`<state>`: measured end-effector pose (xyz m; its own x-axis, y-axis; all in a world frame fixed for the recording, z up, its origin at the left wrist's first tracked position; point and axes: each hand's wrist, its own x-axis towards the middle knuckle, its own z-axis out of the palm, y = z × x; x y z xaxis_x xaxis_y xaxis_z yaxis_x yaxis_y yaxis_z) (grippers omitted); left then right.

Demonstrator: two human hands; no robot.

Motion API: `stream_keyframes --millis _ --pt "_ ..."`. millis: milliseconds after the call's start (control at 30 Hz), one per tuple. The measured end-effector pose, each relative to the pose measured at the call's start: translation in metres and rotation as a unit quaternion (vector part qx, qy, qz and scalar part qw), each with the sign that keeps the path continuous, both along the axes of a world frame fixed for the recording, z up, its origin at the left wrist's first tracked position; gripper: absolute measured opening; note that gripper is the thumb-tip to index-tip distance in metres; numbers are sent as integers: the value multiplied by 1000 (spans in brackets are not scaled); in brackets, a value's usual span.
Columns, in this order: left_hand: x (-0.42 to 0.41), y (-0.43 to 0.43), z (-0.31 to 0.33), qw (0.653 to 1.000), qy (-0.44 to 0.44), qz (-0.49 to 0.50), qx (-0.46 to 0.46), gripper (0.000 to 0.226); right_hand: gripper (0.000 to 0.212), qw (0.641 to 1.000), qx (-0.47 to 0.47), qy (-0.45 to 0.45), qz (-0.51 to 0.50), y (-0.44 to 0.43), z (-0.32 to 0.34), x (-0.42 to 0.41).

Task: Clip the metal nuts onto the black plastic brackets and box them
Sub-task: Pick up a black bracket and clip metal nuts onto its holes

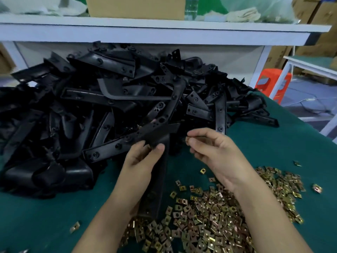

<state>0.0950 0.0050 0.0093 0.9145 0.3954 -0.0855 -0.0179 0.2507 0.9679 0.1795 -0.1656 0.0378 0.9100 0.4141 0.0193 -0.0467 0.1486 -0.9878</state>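
Black plastic bracket (156, 179) gripped near its far end by thumb and curled fingers of left hand (140, 161), just left of right hand (213, 152) pinching a metal nut (187, 139). Heap of brackets (109, 99) far left on green table (273, 143), loose nuts (209, 216) near right. Cardboard box (135, 6) on far shelf (164, 31), contents hidden.

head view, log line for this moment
left hand grips bracket | right hand pinches small piece, likely nut, beside bracket top | nut pile on mat | not yet clipped
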Motion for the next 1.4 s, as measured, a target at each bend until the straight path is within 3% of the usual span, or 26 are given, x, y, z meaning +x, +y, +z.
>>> stream_keyframes --millis 100,133,233,333,400,533,700,800,967,1133,1300,1400 --pt "0 6 8 1000 28 -9 2 15 15 998 -36 -26 43 14 19 7" --pt "-1 7 10 999 28 -23 -1 16 15 996 -55 -37 57 18 24 9" --pt "-7 13 11 998 54 -24 31 52 9 991 -103 -54 68 21 26 10" --pt "-8 25 6 985 118 0 123 85 10 980 -171 -69 73 16 12 7" --pt "-9 30 4 983 121 -26 138 84 13 959 -247 -102 91 14 0 4" --pt "-9 35 1 989 89 -102 54 70 21 924 -331 -161 101 18 -13 1" --pt "-8 34 3 984 -19 -174 47 34 21 936 -298 -144 120 19 -20 -3" --pt "-8 33 3 980 -47 -191 22 25 22 960 -250 -109 65 19 -21 0" --pt "-10 35 3 976 -55 -211 -20 19 24 998 -48 28 38 19 -15 -1" --pt "-14 36 4 963 -41 -267 -16 18 28 996 -47 21 79 19 -7 -5" --pt "-14 38 5 957 -30 -290 -1 17 10 996 -32 40 79 18 -4 -6" --pt "-15 37 4 955 -22 -297 12 18 15 996 -15 54 72 18 -6 -7"
